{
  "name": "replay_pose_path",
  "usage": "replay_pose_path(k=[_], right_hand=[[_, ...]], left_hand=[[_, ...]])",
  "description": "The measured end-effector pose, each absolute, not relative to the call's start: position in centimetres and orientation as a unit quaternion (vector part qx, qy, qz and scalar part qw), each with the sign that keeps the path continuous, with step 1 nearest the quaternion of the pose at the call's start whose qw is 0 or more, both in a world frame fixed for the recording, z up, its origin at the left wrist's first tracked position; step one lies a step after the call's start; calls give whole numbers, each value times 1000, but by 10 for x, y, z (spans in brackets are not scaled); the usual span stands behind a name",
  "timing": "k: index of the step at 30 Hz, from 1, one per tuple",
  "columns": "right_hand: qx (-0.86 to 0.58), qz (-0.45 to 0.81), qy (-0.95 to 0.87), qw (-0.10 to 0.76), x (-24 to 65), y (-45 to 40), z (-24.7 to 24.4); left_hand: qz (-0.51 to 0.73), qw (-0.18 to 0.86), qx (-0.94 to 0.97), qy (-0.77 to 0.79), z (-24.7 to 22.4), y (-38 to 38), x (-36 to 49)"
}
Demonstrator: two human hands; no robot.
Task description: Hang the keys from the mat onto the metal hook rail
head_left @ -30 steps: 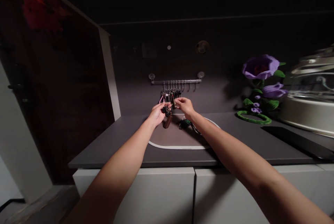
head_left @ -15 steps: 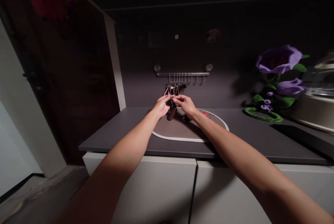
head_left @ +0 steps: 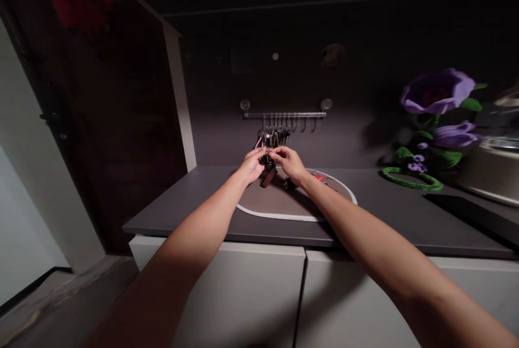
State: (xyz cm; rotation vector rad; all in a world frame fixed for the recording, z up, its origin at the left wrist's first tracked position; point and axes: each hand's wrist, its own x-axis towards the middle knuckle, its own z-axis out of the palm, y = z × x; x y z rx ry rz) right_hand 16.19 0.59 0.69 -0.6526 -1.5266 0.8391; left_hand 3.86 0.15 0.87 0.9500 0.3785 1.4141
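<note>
Both hands meet above an oval mat (head_left: 284, 210), fingertips pinched together on a bunch of keys (head_left: 268, 162) with dark pieces. A brown tag (head_left: 268, 178) dangles from the bunch. My left hand (head_left: 252, 167) grips it from the left, and my right hand (head_left: 288, 161) pinches it from the right. Just behind them, several keys (head_left: 276, 136) hang from the hooks of a clear rail (head_left: 284, 115) on the wall. Partly covered by my right wrist, a dark bunch (head_left: 288, 183) and a red item (head_left: 320, 177) lie on the mat.
Purple artificial flowers (head_left: 438, 94) with a green ring base stand on the right of the dark counter (head_left: 174, 196). Beside them is a large pale rounded object (head_left: 490, 169). White cabinet doors (head_left: 259, 283) are below; a dark door (head_left: 117, 121) is at left.
The hands stay almost in place with the keys between them. The brown tag has swung slightly, and the view has shifted a little.
</note>
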Motion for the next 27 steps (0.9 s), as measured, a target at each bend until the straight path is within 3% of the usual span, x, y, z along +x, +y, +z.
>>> replay_pose_path(k=[11, 27], right_hand=[[-274, 390, -634, 610, 171, 7, 12], [-323, 342, -559, 683, 199, 28, 49]], left_hand=[[631, 612, 436, 191, 4, 3, 40], [576, 441, 596, 343, -9, 3, 51]])
